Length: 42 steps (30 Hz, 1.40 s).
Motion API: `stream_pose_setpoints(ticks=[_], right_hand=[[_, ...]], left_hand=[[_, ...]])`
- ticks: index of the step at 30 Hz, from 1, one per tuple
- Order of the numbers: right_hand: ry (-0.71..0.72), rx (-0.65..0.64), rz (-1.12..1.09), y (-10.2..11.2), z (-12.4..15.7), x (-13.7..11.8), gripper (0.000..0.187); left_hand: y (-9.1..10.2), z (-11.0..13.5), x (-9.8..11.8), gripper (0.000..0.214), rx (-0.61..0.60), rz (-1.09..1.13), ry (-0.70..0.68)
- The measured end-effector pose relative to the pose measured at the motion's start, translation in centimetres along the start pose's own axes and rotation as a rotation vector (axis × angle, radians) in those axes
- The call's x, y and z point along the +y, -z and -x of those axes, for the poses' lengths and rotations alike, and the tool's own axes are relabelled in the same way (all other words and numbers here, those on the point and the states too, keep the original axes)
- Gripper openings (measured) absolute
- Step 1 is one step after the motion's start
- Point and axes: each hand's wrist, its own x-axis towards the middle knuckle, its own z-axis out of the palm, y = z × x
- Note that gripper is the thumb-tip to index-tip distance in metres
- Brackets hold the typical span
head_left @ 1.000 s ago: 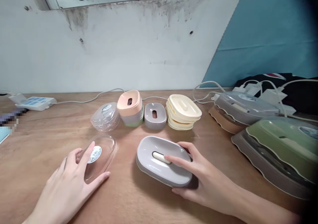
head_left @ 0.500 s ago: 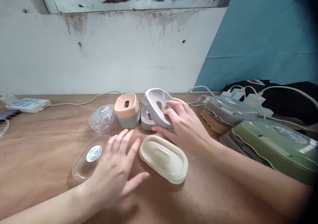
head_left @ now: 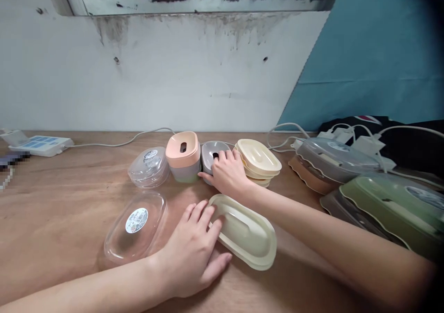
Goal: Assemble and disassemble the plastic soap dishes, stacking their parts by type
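Observation:
My left hand (head_left: 194,253) lies flat on the wooden table (head_left: 62,211), fingertips touching the left edge of a cream oval lid (head_left: 248,232). A clear oval lid with a round sticker (head_left: 137,225) lies just left of that hand. My right hand (head_left: 227,172) reaches across to the back row and rests on a grey oval lid (head_left: 210,154), which sits on another grey piece between a peach-topped stack (head_left: 182,158) and a stack of cream lids (head_left: 258,161). A small clear lid (head_left: 149,167) stands at the left end of the row.
Larger wavy-edged trays in grey, brown and green (head_left: 381,197) are piled at the right, with white cables and chargers (head_left: 357,139) behind them. A white power strip (head_left: 38,145) lies at the far left by the wall.
My right hand has set the grey lid down on the grey piece in the back row. My left hand slid right onto the cream lid's edge.

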Motion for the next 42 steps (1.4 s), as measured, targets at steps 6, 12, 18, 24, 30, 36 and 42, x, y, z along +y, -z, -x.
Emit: stream_pose_setpoints(ticks=[6,12,18,24,30,36,42], right_hand=[[0.03,0.084,-0.065,0.8,1.4,0.6,0.063],[0.191,-0.066,-0.404,2.3,11.1,2.4,0.067],[-0.014,-0.027,-0.306,2.0,19.5,6.0,0.049],[-0.247,-0.006,-0.02,0.3,16.7,9.5,0.054],[-0.191,0.095,0.127,0.8,17.3,8.2,0.041],[-0.128,0.004,0.135,-1.1,16.6,9.9,0.035],[-0.138,-0.016,0.178,-0.4,12.5,10.8,0.042]], left_hand=[[-0.2,-0.1,0.1,0.048,0.024,0.024,-0.001],[-0.5,0.1,-0.4,0.055,-0.005,0.108,-0.122],[-1.2,0.2,-0.4,0.068,0.037,0.174,-0.203],[-1.2,0.4,-0.3,0.059,0.06,0.117,-0.232],[-1.0,0.8,-0.4,0.059,0.041,0.134,-0.223],[-1.0,0.5,-0.4,0.054,-0.009,0.128,-0.237],[-1.0,0.7,-0.4,0.052,-0.024,0.104,-0.224]])
